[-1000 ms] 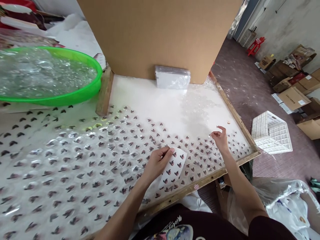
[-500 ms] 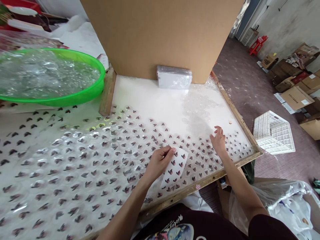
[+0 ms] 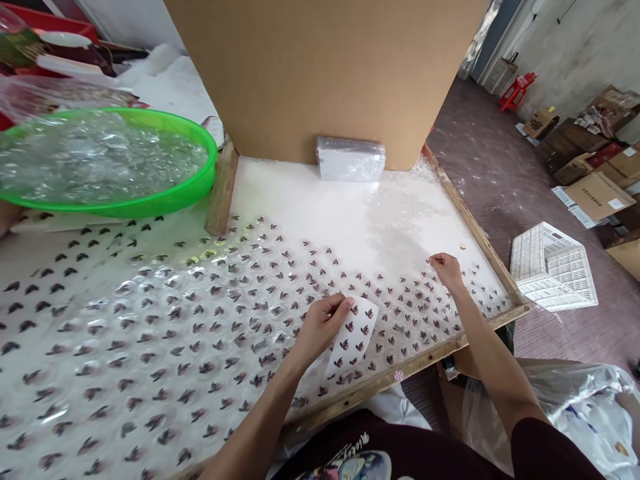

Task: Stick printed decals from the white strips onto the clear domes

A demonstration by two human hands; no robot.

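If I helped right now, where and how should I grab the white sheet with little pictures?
Probably pinch the white sheet by its free right edge, coming from the right: it looks thin, and the left hand grips its upper left part.

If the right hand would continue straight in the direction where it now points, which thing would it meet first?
Probably the plastic-wrapped pack by the cardboard, across the white tabletop. The height of the right hand is unclear, so it might touch the tabletop first.
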